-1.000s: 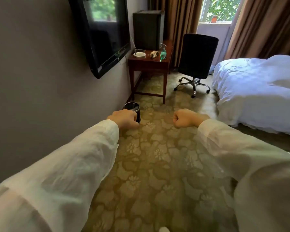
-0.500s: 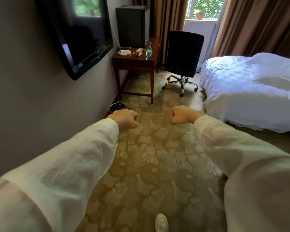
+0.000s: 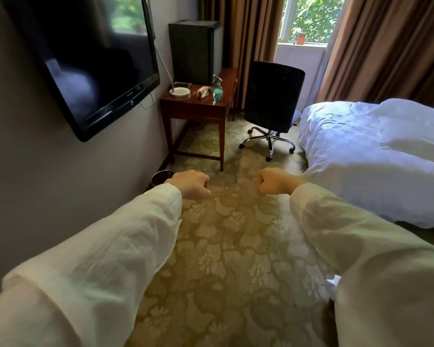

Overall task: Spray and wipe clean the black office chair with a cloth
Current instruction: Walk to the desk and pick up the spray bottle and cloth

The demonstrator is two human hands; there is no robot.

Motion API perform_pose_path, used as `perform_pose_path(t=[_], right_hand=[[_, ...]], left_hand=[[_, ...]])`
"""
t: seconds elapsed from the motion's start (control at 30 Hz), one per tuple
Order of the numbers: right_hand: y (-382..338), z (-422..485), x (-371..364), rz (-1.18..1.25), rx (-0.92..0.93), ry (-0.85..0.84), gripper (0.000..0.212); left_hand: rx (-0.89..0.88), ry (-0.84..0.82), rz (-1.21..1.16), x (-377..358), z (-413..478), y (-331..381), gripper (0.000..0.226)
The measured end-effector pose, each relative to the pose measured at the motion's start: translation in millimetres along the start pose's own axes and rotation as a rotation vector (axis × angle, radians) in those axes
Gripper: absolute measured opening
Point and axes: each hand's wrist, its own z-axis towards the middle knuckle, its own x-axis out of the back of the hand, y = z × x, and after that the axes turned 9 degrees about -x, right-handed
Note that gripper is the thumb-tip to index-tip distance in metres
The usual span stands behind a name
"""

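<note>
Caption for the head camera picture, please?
Empty left fist and right fist held out toward the black swivel office chair.

Left hand (image 3: 192, 184) covers half the bin (image 3: 161, 177), and the crumpled thing (image 3: 203, 92) on the bench (image 3: 196, 108) is too small to tell.

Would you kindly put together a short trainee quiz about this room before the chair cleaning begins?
1. True or false: the spray bottle stands on the wooden table.
2. How many hands grip something? A none; B one; C two.
3. Fill in: the black office chair stands between the wooden table and the ____.
Key: 1 true; 2 A, the left hand and right hand are empty fists; 3 bed.
</note>
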Motion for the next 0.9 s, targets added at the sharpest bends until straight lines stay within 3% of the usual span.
perform_pose_path(t=[0.33,0.47,0.63,0.9], right_hand=[[13,71,0,-0.007,0.005,-0.015,0.026],[21,104,5,0.014,-0.017,-0.024,0.011],[30,161,29,0.059,-0.077,-0.052,0.024],[30,270,73,0.058,-0.186,-0.014,0.006]], left_hand=[[0.006,-0.005,-0.020,3,63,-27,0.014],[-0.003,-0.025,-0.016,5,96,-45,0.009],[-0.027,-0.030,-0.035,23,157,-69,0.008],[-0.059,-0.028,-0.031,66,265,-117,0.013]])
